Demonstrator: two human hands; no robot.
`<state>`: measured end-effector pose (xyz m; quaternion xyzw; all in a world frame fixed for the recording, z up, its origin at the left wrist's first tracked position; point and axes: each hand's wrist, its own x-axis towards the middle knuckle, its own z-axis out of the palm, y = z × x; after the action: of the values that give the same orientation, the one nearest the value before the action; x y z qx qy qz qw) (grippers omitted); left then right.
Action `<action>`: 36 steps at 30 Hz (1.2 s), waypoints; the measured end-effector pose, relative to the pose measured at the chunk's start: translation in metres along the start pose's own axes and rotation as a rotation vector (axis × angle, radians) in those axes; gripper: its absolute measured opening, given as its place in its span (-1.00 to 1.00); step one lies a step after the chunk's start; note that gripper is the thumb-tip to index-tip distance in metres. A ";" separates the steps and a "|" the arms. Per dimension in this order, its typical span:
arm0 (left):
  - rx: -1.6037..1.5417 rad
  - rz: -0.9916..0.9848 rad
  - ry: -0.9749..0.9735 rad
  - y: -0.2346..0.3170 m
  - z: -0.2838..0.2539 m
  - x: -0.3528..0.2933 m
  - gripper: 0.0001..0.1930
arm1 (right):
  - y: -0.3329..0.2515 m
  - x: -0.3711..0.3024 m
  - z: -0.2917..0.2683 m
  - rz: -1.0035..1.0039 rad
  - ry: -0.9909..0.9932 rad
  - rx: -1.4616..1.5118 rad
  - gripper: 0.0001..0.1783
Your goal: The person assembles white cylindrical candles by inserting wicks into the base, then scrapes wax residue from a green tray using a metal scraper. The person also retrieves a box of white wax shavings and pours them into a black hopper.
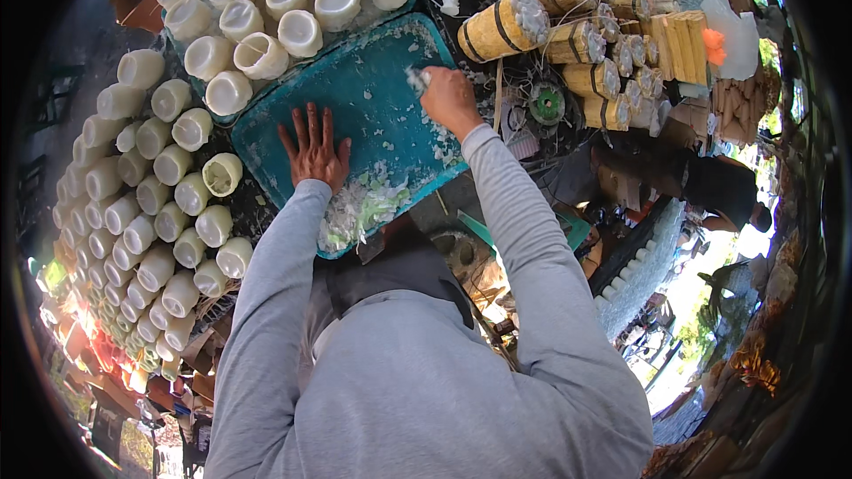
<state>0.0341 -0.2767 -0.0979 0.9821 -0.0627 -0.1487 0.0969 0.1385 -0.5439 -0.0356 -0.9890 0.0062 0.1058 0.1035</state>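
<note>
A person in a grey long-sleeved top leaned over a teal rectangular plastic tray [373, 80] that lay tilted across the crowded worktop, its long axis running from the near-left corner toward the far-right one.

The left hand [314, 147] lay flat on the tray's near-left part, palm down and fingers spread, pressing on the surface as if to steady it.

The right hand [450, 99] sat farther out, at the tray's far-right edge, curled around a small pale object [417, 79]. It could have been a scraper or a scrap of white husk; the picture did not settle which.

White-green fibrous shavings [359, 208] were heaped at the tray's near corner, just in front of the person's chest and just beside the left wrist. Thinner flecks trailed up the tray's right side toward the right hand. So the heap lay nearer the left hand, toward the body, while the right hand stood at the opposite end of that trail.

Trimmed white young coconuts [266, 9] crowded the tray's far-left end. Many more stood in rows along the worktop's left edge.

Bundles of yellow-brown bamboo tubes bound with dark bands [501, 27] were piled at the worktop's far-right corner, well apart from both hands.
</note>
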 end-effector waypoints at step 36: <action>-0.151 -0.031 0.032 -0.008 -0.002 -0.012 -0.29 | -0.058 0.141 -0.044 -0.819 -0.217 -0.404 -0.64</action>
<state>0.0241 -0.2670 -0.0946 0.9752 -0.0346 -0.1386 0.1692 0.2872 -0.4951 -0.0110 -0.8937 -0.4159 0.1580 -0.0577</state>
